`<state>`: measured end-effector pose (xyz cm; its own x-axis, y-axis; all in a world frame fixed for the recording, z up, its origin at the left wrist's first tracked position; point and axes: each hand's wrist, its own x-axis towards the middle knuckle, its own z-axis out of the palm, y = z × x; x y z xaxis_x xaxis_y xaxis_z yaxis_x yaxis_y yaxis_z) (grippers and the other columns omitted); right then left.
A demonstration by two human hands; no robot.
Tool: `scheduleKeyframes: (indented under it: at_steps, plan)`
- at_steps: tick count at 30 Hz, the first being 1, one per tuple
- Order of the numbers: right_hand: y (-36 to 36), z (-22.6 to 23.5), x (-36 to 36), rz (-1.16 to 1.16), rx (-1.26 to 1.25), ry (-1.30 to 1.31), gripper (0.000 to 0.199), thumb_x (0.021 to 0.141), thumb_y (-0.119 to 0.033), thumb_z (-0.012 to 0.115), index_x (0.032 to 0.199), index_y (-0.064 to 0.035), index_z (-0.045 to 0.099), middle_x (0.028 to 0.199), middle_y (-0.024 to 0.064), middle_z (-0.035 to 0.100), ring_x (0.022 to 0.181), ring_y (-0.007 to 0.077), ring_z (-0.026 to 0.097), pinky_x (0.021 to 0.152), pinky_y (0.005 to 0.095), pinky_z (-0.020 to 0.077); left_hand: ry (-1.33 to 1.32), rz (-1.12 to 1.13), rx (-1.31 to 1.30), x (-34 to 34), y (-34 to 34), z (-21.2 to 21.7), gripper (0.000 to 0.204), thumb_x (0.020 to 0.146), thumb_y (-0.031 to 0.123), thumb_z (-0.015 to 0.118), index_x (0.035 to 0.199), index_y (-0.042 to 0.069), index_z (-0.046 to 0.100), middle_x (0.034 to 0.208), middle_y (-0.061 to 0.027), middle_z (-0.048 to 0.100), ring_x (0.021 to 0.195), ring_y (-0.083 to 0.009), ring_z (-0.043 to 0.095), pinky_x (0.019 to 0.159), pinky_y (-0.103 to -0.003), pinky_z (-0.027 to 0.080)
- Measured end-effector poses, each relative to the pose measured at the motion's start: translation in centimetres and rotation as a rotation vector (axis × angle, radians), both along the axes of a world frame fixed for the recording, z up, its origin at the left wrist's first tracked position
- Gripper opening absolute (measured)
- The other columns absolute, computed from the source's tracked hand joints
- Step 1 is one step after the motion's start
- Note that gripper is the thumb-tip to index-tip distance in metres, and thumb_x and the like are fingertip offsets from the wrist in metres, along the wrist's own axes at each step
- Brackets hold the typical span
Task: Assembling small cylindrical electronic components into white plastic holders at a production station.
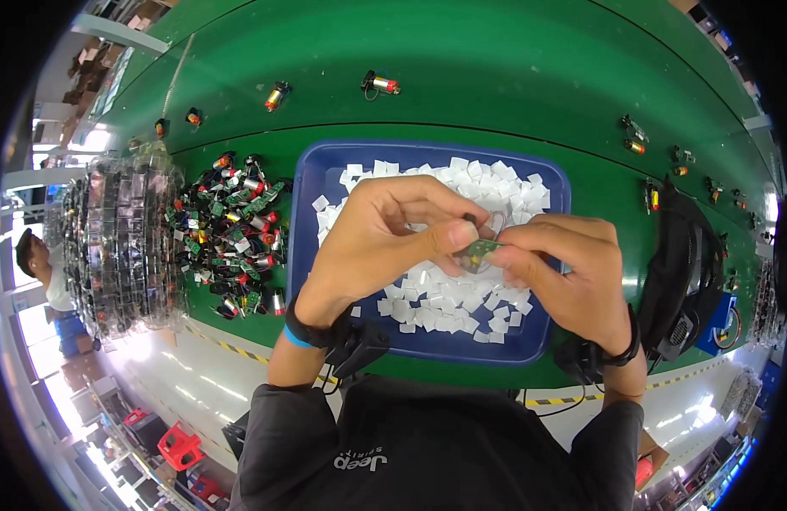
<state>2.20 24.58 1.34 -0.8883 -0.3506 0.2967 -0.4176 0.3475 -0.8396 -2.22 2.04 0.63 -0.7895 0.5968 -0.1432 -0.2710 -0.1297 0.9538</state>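
Note:
Over a blue tray [419, 148], my two hands meet around a small green circuit board [477, 250] with a thin wire looping above it. My left hand [368, 234] is closed, its thumb and fingers pinching the board from the left. A small dark round part shows at its fingertips. From the right, my right hand [576, 268] grips the board's edge between thumb and index finger. Fingers hide much of the piece, and a clear, shiny area around it is too blurred to name. Many small white square pieces [449, 311] lie loose in the tray beneath.
Left of the tray is a heap of small motors with wires and green boards [240, 230], beside stacked clear plastic trays [121, 247]. Single motors [380, 83] lie along the green table's far side. A black bag [679, 264] sits at right. A person [44, 268] is far left.

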Motion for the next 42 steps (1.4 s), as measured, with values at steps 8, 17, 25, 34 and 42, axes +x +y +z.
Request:
scheduleKeyframes:
  at_steps: [8,17,25,34,42]
  plan:
    - [0.3,0.5,-0.1,0.000,0.274,0.342,0.017,0.075,-0.007,0.080,0.090,-0.0030,0.072,0.072,0.0065,0.066,0.058,0.0188,0.061,0.049,0.0297,0.0444,0.158,-0.101,-0.095,0.2,-0.7,0.5,0.032,0.095,0.011,0.068,0.124,-0.002,0.063,0.119,-0.0151,0.067,0.114,-0.0242,0.064,0.083,-0.033,0.058]
    - [1.0,0.8,0.0,0.027,0.380,0.524,0.024,0.069,-0.008,0.081,0.090,-0.0035,0.070,0.076,0.0062,0.067,0.059,0.0205,0.062,0.049,0.0297,0.0458,0.443,-0.065,-0.135,0.7,-0.1,0.4,0.024,0.087,-0.004,0.068,0.110,0.002,0.066,0.123,-0.0134,0.062,0.114,-0.0264,0.062,0.091,-0.037,0.053]
    - [0.8,0.3,-0.2,-0.062,0.311,0.499,0.026,0.069,-0.003,0.084,0.089,-0.0032,0.067,0.083,0.0087,0.071,0.062,0.0237,0.066,0.053,0.0310,0.0505,0.850,0.046,-0.275,0.7,0.5,-0.7,0.028,0.079,-0.009,0.069,0.105,0.002,0.067,0.118,-0.0136,0.063,0.112,-0.0271,0.062,0.091,-0.039,0.054]
    - [0.8,-0.6,-1.0,-0.071,0.284,0.571,0.023,0.065,-0.002,0.078,0.086,-0.0029,0.067,0.089,0.0081,0.070,0.072,0.0224,0.067,0.052,0.0307,0.0517,-0.094,-0.008,-0.126,-0.1,-0.8,-0.1,0.024,0.093,0.007,0.071,0.114,0.000,0.063,0.100,-0.0102,0.066,0.087,-0.0179,0.066,0.074,-0.032,0.057]
    - [-0.2,-0.3,-0.4,-0.150,0.331,0.366,0.023,0.073,0.001,0.081,0.090,-0.0031,0.066,0.094,0.0093,0.072,0.079,0.0258,0.067,0.062,0.0313,0.0536,-0.043,-0.040,-0.139,0.7,-0.2,-0.4,0.030,0.094,0.011,0.071,0.117,-0.003,0.060,0.099,-0.0120,0.070,0.081,-0.0139,0.067,0.066,-0.028,0.059]
